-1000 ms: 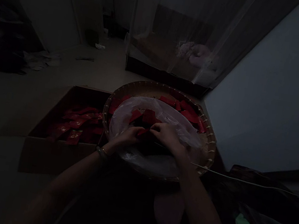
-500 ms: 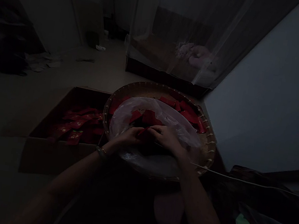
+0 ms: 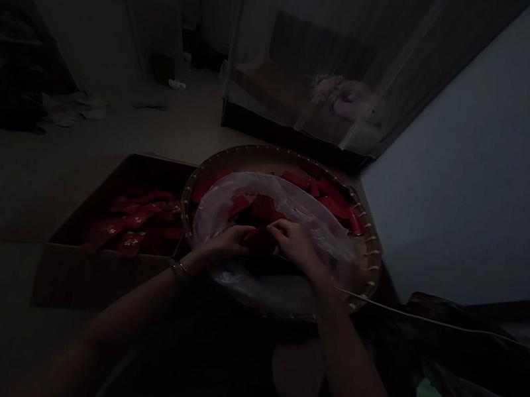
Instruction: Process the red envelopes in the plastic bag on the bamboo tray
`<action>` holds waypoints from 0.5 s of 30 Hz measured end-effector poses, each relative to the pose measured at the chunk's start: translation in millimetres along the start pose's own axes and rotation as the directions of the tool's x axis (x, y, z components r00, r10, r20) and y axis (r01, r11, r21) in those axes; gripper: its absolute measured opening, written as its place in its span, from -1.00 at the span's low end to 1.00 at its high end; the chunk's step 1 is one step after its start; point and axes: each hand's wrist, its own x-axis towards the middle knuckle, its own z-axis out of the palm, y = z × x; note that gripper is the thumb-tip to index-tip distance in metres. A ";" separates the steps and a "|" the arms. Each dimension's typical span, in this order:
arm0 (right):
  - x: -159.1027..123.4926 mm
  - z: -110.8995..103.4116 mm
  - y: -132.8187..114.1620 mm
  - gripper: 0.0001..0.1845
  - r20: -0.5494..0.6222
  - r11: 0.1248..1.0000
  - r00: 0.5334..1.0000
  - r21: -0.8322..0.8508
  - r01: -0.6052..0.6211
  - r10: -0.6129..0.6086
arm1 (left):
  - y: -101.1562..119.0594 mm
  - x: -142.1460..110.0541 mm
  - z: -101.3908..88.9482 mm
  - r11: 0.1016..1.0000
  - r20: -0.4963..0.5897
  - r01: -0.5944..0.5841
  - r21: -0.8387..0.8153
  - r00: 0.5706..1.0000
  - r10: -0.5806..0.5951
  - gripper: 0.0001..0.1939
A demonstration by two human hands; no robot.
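Both hands hold a small red packet over the plastic-lined middle of a round woven basket. My left hand is closed on the packet's left side. The fingers of my right hand pinch its upper right edge. Other red packets lie just beyond my fingers, inside the crumpled clear plastic bag. More red pieces rest along the basket's far right side. Dim light hides the detail of the packet and what is beneath my hands.
To the left stands an open cardboard box holding many red packets with gold print. A white cord runs right from the basket. A white wall rises close on the right; a netted bed stands behind.
The packet between my hands has turned so that more of its red face shows. My right fingers have shifted slightly along its upper edge. The basket and box have stayed put.
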 end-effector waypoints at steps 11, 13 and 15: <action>-1.5 -1.8 -4.6 -0.71 -0.030 0.984 0.997 -0.166 0.067 -0.073 | 2.5 -0.5 0.2 0.998 -0.010 0.001 0.059 1.000 -0.001 -0.53; -1.2 -1.0 -2.2 -0.72 0.062 0.980 0.994 -0.173 0.096 -0.086 | 2.7 -0.8 0.0 0.997 -0.015 -0.006 0.080 1.000 0.007 -0.54; -1.6 0.4 -1.4 -0.72 0.079 0.984 0.992 -0.142 0.105 -0.094 | 3.0 -1.4 -0.1 0.996 -0.020 -0.008 0.085 1.000 0.010 -0.54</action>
